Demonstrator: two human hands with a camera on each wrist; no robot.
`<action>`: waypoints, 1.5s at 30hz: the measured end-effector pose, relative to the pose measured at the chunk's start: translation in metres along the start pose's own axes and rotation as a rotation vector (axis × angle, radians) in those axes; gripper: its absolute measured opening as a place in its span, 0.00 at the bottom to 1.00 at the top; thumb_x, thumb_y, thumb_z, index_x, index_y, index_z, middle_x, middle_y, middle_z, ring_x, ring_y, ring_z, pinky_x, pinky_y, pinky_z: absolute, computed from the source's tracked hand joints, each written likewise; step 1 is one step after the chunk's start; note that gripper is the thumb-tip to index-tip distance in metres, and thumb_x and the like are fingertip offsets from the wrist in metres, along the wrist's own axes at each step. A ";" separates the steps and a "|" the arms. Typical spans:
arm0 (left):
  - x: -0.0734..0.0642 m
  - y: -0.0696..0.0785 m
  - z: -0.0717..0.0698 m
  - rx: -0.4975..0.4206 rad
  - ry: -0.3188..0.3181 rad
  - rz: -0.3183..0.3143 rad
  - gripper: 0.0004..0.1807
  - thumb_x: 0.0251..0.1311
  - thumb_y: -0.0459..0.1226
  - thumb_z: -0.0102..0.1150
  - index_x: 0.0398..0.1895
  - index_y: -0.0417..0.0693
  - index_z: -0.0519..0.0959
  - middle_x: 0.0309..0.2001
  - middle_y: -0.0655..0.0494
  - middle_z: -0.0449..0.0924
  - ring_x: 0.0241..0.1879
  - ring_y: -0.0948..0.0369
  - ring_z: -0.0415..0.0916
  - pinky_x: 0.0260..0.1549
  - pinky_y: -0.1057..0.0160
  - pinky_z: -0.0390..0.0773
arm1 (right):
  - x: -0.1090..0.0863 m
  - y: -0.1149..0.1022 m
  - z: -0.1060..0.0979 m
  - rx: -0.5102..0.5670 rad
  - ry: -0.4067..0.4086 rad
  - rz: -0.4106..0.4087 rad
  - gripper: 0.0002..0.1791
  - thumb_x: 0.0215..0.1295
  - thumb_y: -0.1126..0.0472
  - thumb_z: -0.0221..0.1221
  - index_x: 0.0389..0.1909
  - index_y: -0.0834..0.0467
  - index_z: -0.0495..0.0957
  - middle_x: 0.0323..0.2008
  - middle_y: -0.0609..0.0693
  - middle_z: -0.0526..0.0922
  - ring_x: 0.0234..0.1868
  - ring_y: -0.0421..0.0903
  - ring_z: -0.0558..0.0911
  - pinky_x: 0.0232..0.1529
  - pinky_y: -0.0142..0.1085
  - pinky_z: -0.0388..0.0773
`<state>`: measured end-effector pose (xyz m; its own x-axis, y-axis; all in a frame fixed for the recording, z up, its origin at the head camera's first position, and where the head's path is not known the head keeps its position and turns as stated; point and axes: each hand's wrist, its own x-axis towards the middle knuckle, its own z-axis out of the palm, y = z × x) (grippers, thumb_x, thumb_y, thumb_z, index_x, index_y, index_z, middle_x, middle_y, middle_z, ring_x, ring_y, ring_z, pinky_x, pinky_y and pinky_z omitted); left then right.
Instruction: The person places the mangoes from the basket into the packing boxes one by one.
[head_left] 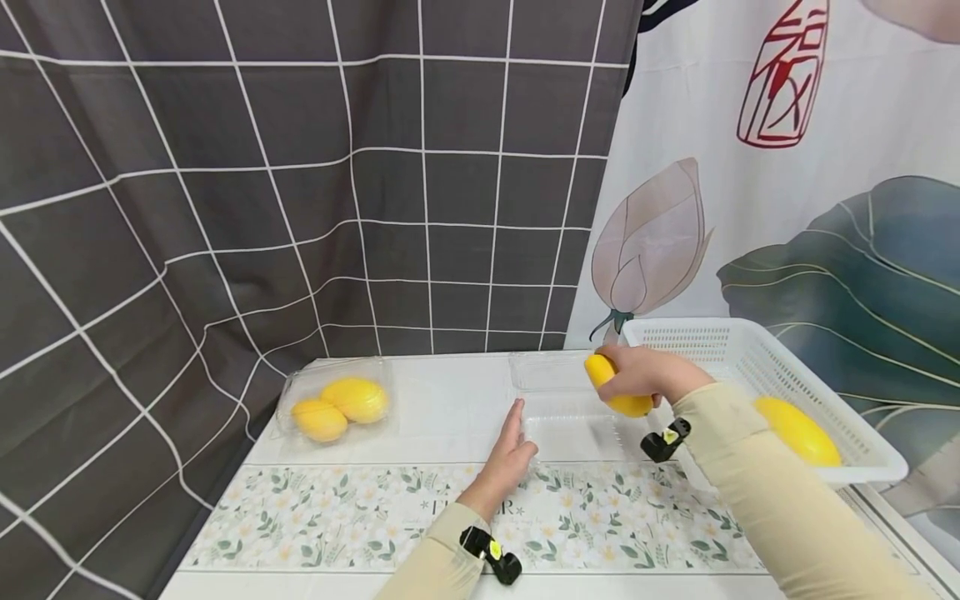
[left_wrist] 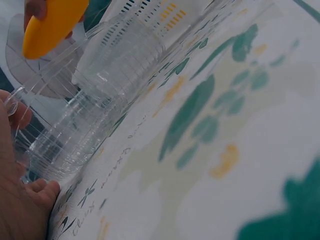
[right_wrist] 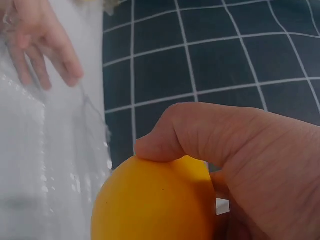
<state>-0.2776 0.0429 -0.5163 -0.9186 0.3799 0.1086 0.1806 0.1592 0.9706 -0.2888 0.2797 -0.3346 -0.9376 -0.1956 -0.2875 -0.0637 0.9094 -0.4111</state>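
Floral-banded white table point(head_left: 450, 417); clear box point(head_left: 300, 387) left, open clear container point(head_left: 570, 437) mid-table, white basket point(head_left: 678, 335) right

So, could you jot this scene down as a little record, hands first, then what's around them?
Right hand: gripping a yellow fruit
Left hand: at the left side of an open clear box
Far left: another clear box with two fruits inside
Right side: white basket, one large fruit visible inside
Backdrop: dark checked curtain
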 end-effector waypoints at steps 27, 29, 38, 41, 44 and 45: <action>0.000 -0.005 0.000 0.013 0.010 -0.025 0.44 0.64 0.33 0.44 0.83 0.52 0.41 0.83 0.55 0.36 0.80 0.54 0.42 0.76 0.53 0.52 | 0.048 -0.029 0.095 -0.050 -0.019 -0.026 0.41 0.49 0.53 0.73 0.67 0.54 0.71 0.43 0.50 0.80 0.35 0.51 0.79 0.26 0.45 0.83; 0.000 -0.006 0.000 0.011 0.006 -0.016 0.44 0.65 0.33 0.43 0.83 0.51 0.40 0.83 0.54 0.36 0.80 0.53 0.42 0.76 0.53 0.52 | 0.049 -0.030 0.098 -0.052 -0.019 -0.028 0.40 0.48 0.53 0.73 0.66 0.53 0.72 0.42 0.50 0.80 0.35 0.50 0.79 0.27 0.45 0.83; 0.000 -0.006 -0.001 -0.012 -0.003 -0.010 0.43 0.68 0.34 0.45 0.83 0.54 0.40 0.83 0.54 0.35 0.80 0.52 0.41 0.76 0.51 0.53 | 0.051 -0.032 0.108 -0.039 -0.031 -0.040 0.40 0.44 0.54 0.75 0.62 0.53 0.74 0.43 0.50 0.81 0.34 0.50 0.79 0.24 0.46 0.84; 0.000 -0.006 -0.001 -0.019 -0.003 -0.011 0.43 0.69 0.33 0.45 0.83 0.54 0.40 0.83 0.54 0.35 0.80 0.51 0.42 0.76 0.51 0.54 | 0.051 -0.031 0.109 -0.044 -0.034 -0.051 0.39 0.45 0.55 0.75 0.62 0.54 0.74 0.44 0.51 0.81 0.35 0.50 0.79 0.25 0.46 0.84; 0.001 -0.007 -0.001 -0.019 -0.001 -0.007 0.43 0.68 0.33 0.44 0.83 0.53 0.40 0.83 0.53 0.35 0.80 0.51 0.43 0.76 0.50 0.54 | 0.051 -0.032 0.110 -0.042 -0.046 -0.052 0.39 0.46 0.56 0.75 0.63 0.54 0.73 0.44 0.51 0.81 0.35 0.51 0.79 0.27 0.48 0.85; 0.001 -0.007 -0.001 -0.017 0.000 -0.006 0.43 0.68 0.33 0.44 0.83 0.53 0.40 0.83 0.53 0.35 0.80 0.50 0.43 0.76 0.50 0.54 | 0.051 -0.032 0.110 -0.042 -0.047 -0.055 0.39 0.47 0.56 0.75 0.63 0.55 0.73 0.44 0.51 0.81 0.36 0.51 0.79 0.30 0.48 0.85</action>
<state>-0.2800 0.0415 -0.5228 -0.9196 0.3790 0.1032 0.1696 0.1461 0.9746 -0.2969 0.2003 -0.4318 -0.9151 -0.2621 -0.3065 -0.1301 0.9112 -0.3909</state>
